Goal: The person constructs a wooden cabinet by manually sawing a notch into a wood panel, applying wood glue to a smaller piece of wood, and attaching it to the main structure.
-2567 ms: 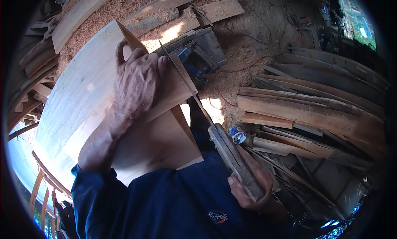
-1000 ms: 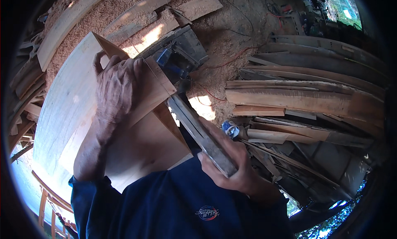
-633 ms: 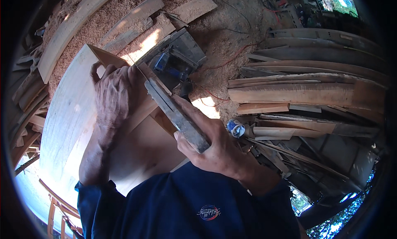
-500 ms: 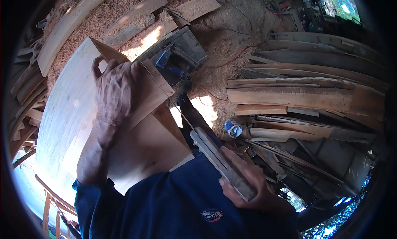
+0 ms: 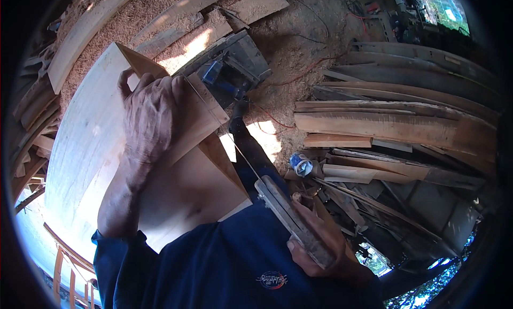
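Observation:
My left hand (image 5: 149, 114) is closed on the upper end of a pale wooden board (image 5: 208, 116) at the corner of a large curved wooden panel (image 5: 80, 143), its fingers bent over the edge. Lower right, my right hand (image 5: 315, 239) is wrapped round the wooden handle of a handsaw (image 5: 283, 213). The thin blade runs up and left from the handle to the board, across its right end, just right of my left fingers. A second pale panel (image 5: 181, 191) lies under the board, above my dark blue shirt.
Beyond the board are a blue and black machine (image 5: 224, 74), red cord (image 5: 275, 119), and sawdust (image 5: 299, 68) with offcuts (image 5: 256, 7). Long planks (image 5: 374, 124) are piled at the right, near a blue-and-white can (image 5: 301, 164). More curved timber (image 5: 85, 36) lies at the upper left.
My right hand has pushed the saw up-left, then drawn it back down-right, baring more blade now. My left hand keeps its grip on the board.

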The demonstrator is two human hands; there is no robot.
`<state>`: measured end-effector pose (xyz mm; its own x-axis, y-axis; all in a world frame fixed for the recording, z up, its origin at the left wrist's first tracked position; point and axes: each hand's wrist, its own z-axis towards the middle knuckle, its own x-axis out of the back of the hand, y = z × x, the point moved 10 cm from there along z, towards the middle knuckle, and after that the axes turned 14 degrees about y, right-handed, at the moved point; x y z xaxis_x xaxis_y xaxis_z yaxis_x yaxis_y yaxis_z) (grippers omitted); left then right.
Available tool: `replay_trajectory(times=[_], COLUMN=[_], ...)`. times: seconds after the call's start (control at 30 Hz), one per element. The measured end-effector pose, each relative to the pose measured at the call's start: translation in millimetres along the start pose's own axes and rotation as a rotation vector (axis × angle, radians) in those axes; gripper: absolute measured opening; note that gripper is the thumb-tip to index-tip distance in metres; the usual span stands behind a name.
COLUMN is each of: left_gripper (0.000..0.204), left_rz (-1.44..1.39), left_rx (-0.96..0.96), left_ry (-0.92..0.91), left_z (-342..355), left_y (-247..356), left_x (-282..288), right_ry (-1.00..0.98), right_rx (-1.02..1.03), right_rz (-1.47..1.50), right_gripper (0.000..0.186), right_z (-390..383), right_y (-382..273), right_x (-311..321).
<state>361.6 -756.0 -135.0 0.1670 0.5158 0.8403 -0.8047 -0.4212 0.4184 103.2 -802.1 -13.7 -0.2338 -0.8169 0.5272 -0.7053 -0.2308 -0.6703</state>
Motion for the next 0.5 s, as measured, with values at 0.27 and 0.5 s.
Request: replay_trajectory(times=[0.27,0.5], left_gripper=[0.032,0.029], left_rz=[0.096,0.082], left_rx=[-0.016,-0.034], left_ry=[-0.066,-0.034], left_z=[-2,0], left_y=[-6,-3], left_x=[-15,-4], right_ry=[0.083,-0.021], right_rx=[0.112,0.136], right_rz=[0.225,0.111], right_gripper=[0.069,0.084], right_z=[91,13], right_y=[-10,-5], right_x=[-43,-1])
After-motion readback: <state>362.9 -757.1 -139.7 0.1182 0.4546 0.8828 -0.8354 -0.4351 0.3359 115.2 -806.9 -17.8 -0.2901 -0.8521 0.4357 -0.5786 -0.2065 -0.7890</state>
